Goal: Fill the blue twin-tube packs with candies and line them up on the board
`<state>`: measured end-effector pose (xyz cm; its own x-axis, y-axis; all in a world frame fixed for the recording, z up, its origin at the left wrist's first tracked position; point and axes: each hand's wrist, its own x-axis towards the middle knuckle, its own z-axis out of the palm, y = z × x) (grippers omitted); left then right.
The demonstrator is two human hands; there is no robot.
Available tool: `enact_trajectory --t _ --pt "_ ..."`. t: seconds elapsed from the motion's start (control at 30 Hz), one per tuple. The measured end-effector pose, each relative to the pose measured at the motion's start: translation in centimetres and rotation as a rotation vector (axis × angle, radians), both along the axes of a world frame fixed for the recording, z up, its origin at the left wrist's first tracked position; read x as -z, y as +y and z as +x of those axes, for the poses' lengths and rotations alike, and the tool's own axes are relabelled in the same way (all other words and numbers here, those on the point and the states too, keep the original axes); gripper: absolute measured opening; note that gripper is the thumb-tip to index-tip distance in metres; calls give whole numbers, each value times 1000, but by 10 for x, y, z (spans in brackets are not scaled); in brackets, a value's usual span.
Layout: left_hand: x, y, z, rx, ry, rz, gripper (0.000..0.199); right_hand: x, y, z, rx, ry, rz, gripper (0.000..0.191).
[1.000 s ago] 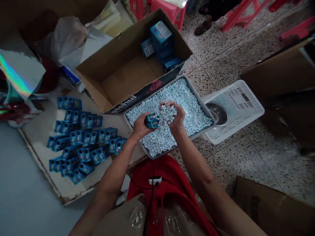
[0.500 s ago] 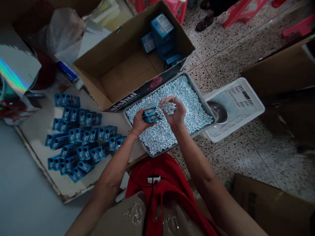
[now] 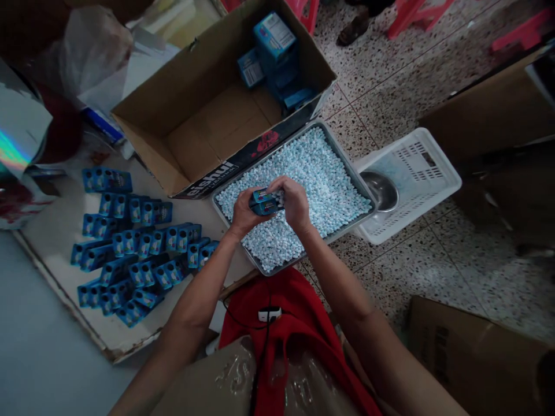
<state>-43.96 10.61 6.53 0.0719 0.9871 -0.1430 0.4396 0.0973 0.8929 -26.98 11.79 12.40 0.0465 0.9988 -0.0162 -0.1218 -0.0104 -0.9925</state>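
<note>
My left hand (image 3: pixel 245 215) grips a pair of small blue boxes (image 3: pixel 263 202) side by side over the metal tray (image 3: pixel 252 261). White and pale-blue pellets (image 3: pixel 329 173) fill that tray. My right hand (image 3: pixel 295 202) is cupped against the right end of the boxes, its palm turned toward them. A few pellets (image 3: pixel 280 200) show between the palm and the boxes; how many it holds is hidden. On the table to the left, several more blue boxes (image 3: pixel 150 242) lie in rows, most with a dark round hole showing at one end.
Behind the tray stands an open cardboard box (image 3: pixel 191 136) holding a few larger blue cartons (image 3: pixel 275 37). To the right, a white perforated basket (image 3: pixel 416 173) contains a metal bowl (image 3: pixel 381 192). A closed carton (image 3: pixel 468 352) is at lower right, and pink stools (image 3: pixel 418 14) stand beyond.
My right hand has moved left and turned its palm inward, closing against the box ends. The heap of pellets that lay visible in it is now mostly covered. My left hand keeps the boxes.
</note>
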Motion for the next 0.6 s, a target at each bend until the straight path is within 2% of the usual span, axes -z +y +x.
enact_trajectory --t 0.07,0.17,0.27,0.3,0.33,0.4,0.47,0.6 --pt "0 2 -1 -7 -37 -27 87 2 -8 2 -4 -37 43 51" --pt "1 1 -8 -15 -125 -70 93 15 -29 27 155 -172 14 43" --pt "5 -6 -21 -41 -172 -55 94 43 -63 63 412 -453 -272 42" --pt "8 -10 -26 -55 -168 -46 92 54 -75 72 465 -557 -391 48" --pt "10 -13 -31 -63 -153 -40 89 64 -86 77 461 -653 -482 54" --pt "15 -19 -40 -59 -105 -43 83 83 -103 73 439 -791 -595 64" --pt "20 -22 -45 -43 -60 -50 78 97 -106 53 456 -833 -609 71" --pt "22 -24 -48 -9 -24 -65 75 112 -81 7 657 -701 -521 82"
